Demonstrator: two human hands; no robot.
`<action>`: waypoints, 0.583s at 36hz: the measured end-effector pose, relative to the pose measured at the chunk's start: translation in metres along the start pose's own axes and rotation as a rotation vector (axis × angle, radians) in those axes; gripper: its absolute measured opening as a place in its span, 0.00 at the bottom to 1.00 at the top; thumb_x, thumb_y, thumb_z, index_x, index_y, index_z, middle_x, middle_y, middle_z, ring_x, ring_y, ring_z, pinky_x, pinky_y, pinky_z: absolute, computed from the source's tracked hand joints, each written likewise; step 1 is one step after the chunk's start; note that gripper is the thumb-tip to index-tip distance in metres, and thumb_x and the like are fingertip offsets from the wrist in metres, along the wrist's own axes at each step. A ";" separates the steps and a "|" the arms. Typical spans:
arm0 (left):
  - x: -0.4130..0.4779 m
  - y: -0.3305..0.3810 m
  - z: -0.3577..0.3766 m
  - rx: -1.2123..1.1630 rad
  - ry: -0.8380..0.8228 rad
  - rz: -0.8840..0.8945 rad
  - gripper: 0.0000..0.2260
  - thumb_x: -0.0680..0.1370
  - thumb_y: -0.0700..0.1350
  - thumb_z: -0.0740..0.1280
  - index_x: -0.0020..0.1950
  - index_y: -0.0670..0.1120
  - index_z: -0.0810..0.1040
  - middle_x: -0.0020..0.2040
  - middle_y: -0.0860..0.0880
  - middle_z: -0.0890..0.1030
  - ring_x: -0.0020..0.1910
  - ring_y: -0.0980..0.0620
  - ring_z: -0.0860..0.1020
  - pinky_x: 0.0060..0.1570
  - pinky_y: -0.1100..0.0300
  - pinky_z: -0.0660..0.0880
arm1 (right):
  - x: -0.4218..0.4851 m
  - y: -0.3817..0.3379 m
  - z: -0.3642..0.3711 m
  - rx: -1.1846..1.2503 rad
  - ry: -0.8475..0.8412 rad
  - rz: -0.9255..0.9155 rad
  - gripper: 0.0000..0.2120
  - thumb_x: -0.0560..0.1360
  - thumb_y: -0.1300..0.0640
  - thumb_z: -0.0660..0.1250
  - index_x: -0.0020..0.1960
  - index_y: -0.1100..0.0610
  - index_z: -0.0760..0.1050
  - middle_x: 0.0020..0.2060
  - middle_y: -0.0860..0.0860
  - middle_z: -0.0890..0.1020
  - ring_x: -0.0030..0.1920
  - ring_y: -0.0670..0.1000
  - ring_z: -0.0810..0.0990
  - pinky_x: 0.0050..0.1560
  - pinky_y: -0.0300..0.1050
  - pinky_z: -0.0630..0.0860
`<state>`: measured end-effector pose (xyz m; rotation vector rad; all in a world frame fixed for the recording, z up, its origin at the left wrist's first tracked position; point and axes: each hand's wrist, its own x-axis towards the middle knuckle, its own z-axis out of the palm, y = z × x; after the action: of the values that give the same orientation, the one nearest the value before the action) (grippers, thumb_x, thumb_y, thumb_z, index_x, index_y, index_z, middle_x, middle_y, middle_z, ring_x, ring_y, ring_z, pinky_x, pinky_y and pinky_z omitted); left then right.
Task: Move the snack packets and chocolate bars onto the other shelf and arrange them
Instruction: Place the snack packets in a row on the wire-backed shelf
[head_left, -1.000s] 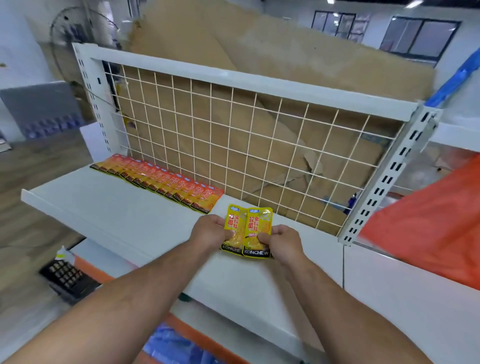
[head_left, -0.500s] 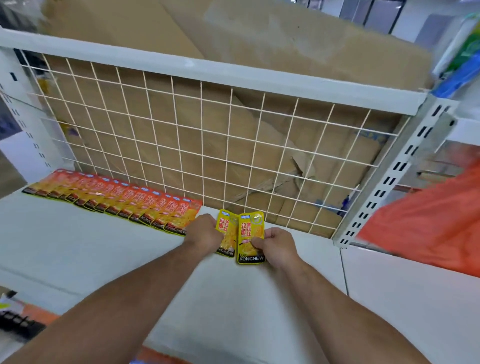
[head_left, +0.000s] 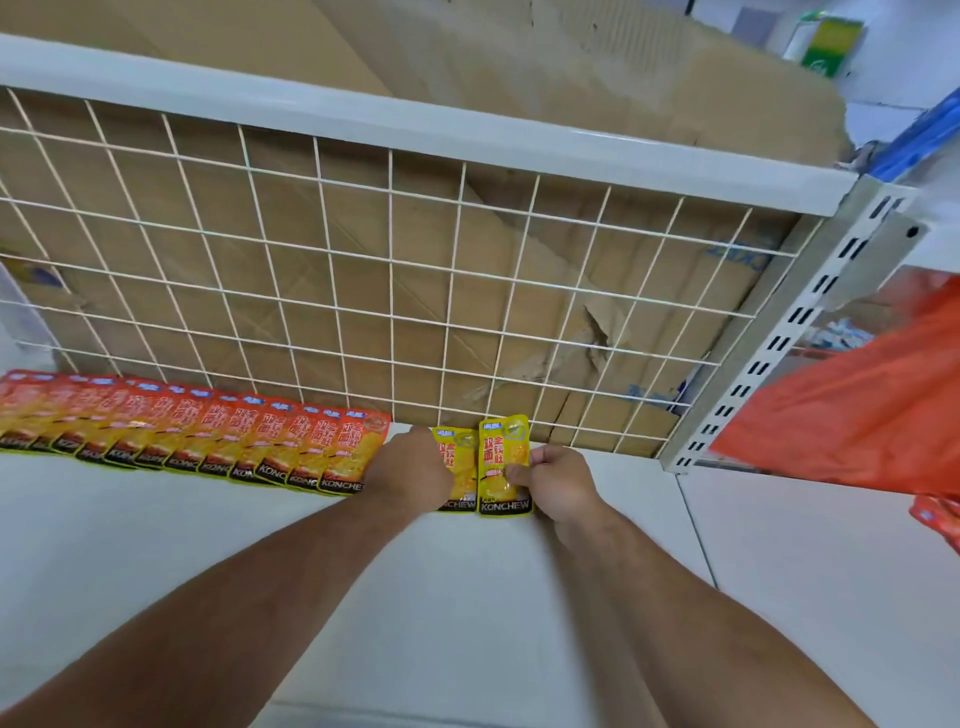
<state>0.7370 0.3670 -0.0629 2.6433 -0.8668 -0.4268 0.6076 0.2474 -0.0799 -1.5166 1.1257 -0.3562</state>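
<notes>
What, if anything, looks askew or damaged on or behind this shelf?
Mostly tidy. The cardboard behind the wire grid is torn and crumpled towards the right. The right yellow packet, pinched by the right hand, sits higher than the left yellow packet beside the neat red packet row.

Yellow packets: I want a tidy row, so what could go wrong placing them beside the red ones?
The left hand sits against the last of the red packets; a nudge could skew that overlapping row. The right hand pinches one of the yellow packets close to the wire grid; its corner might catch there.
</notes>
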 end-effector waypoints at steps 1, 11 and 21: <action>0.000 -0.001 -0.001 -0.002 -0.003 0.007 0.12 0.75 0.43 0.64 0.58 0.43 0.72 0.56 0.43 0.80 0.57 0.42 0.79 0.49 0.54 0.76 | 0.000 -0.001 0.001 0.003 -0.003 0.004 0.08 0.70 0.64 0.76 0.42 0.59 0.77 0.39 0.60 0.85 0.34 0.54 0.80 0.39 0.47 0.77; 0.000 -0.010 -0.006 -0.020 0.010 0.084 0.12 0.75 0.42 0.65 0.58 0.41 0.73 0.55 0.42 0.81 0.55 0.41 0.79 0.46 0.54 0.74 | -0.006 -0.012 0.015 -0.026 -0.023 0.053 0.11 0.71 0.66 0.75 0.39 0.57 0.74 0.34 0.54 0.83 0.30 0.51 0.79 0.27 0.37 0.71; 0.004 -0.023 -0.004 0.005 0.056 0.144 0.09 0.77 0.44 0.66 0.55 0.43 0.73 0.52 0.42 0.81 0.53 0.41 0.80 0.46 0.53 0.76 | -0.006 -0.019 0.030 -0.103 -0.032 0.055 0.08 0.71 0.64 0.75 0.44 0.59 0.76 0.43 0.62 0.85 0.36 0.55 0.81 0.38 0.50 0.78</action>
<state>0.7541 0.3830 -0.0690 2.5631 -1.0334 -0.3128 0.6358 0.2674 -0.0698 -1.5727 1.1727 -0.2386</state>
